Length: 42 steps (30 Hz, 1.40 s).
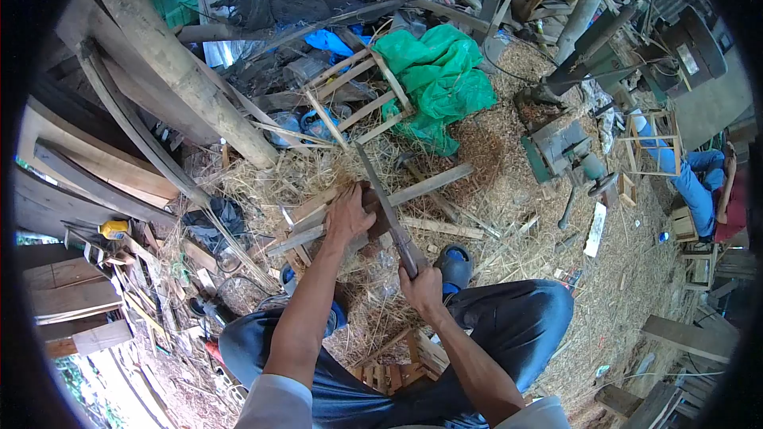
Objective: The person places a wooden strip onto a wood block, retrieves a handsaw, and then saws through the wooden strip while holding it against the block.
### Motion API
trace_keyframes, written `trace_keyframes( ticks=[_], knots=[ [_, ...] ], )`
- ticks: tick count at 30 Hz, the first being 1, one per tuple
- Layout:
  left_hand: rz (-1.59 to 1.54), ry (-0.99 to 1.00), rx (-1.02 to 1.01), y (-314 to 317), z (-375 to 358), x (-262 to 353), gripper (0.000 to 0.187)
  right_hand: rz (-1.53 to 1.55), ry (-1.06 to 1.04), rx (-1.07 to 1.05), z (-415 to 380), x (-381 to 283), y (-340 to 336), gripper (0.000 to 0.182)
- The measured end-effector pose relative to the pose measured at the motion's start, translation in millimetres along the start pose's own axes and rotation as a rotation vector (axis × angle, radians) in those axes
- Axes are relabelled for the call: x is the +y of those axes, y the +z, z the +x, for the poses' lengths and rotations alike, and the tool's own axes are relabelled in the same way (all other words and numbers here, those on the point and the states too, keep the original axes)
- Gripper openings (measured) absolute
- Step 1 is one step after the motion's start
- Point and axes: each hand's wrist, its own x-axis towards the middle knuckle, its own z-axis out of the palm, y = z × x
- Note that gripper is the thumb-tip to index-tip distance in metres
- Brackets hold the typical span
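My right hand [423,287] is wrapped round the lower end of a long, narrow tool [384,199], whose thin end points up and away from me. My left hand [348,214] presses on a dark brown wooden piece [379,230] just left of the tool, with its fingers close together. The tool lies across or against that piece; the exact contact is hard to see. Under and around it are pale wooden strips [433,183] on the straw. Both hands are between my knees, above my dark shoes [455,264].
A slatted wooden frame [356,87] and green sheeting [437,71] lie ahead. A machine [564,147] stands to the right. Beyond it a seated person in blue trousers [698,191] is at the far right. Planks [75,290] are stacked at left.
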Motion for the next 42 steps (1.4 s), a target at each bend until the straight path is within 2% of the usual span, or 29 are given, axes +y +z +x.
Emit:
trace_keyframes(
  ticks=[2, 4, 10, 13, 16, 19, 20, 23, 26, 28, 31, 32, 33, 34, 35, 37, 38, 41, 42],
  knots=[
    [-0.005, 0.008, -0.007, -3, -1, 0, 0.079, -0.052, -0.016, 0.004, 2, -1, 0, 0.026],
    [-0.015, 0.015, -0.012, -4, 0, 2, 0.082, 0.099, 0.075, -0.064, 5, 2, -1, 0.029],
    [-0.094, -0.114, -0.126, -23, -4, 20, 0.077, 0.21, 0.286, -0.103, -8, -11, -15, 0.042],
    [-0.065, -0.037, 0.003, -13, -1, 13, 0.069, 0.188, 0.311, -0.108, -12, -9, -16, 0.045],
    [-0.095, -0.003, 0.011, -9, -7, 11, 0.074, 0.148, 0.223, -0.041, 18, -14, 3, 0.046],
    [-0.106, -0.029, -0.022, -13, -1, 8, 0.074, 0.142, 0.238, -0.084, 14, -29, -4, 0.046],
    [-0.119, -0.035, -0.052, -18, -2, 10, 0.075, 0.192, 0.111, -0.03, -5, -23, -12, 0.046],
    [-0.116, -0.025, -0.042, -13, -5, 13, 0.077, 0.134, 0.134, -0.011, -55, -2, -24, 0.046],
    [-0.057, -0.022, -0.018, -7, -6, 7, 0.078, 0.009, 0.166, -0.063, -23, 3, -9, 0.047],
    [-0.035, -0.027, -0.037, 5, -5, 2, 0.078, 0.048, 0.18, -0.059, 21, -17, -1, 0.048],
    [-0.077, 0.039, 0.063, 6, 1, -6, 0.077, 0.056, 0.197, -0.076, 12, -11, 1, 0.049],
    [-0.096, -0.001, -0.021, -8, 1, 5, 0.076, 0.105, 0.151, -0.087, -10, -8, -11, 0.048],
    [-0.117, -0.046, -0.105, -16, 0, 10, 0.076, 0.078, 0.196, -0.089, -33, 6, -12, 0.047],
    [-0.126, -0.056, -0.095, -15, 0, 11, 0.076, 0.175, 0.122, -0.023, -51, 14, -13, 0.047],
    [-0.138, -0.039, -0.066, -14, 0, 11, 0.076, 0.172, 0.112, -0.032, -44, 10, -16, 0.047],
    [-0.14, -0.02, -0.052, -10, -7, 10, 0.076, 0.065, 0.253, -0.113, -24, -16, -20, 0.047],
    [-0.142, -0.023, -0.049, -12, -8, 10, 0.076, 0.087, 0.202, -0.044, -2, -24, -10, 0.049],
    [-0.141, -0.039, -0.069, -16, -10, 10, 0.076, 0.102, 0.224, -0.095, 37, -32, 4, 0.05],
    [-0.146, -0.049, -0.081, -18, -6, 11, 0.076, 0.072, 0.139, 0.004, 24, -22, 4, 0.048]
  ],
)
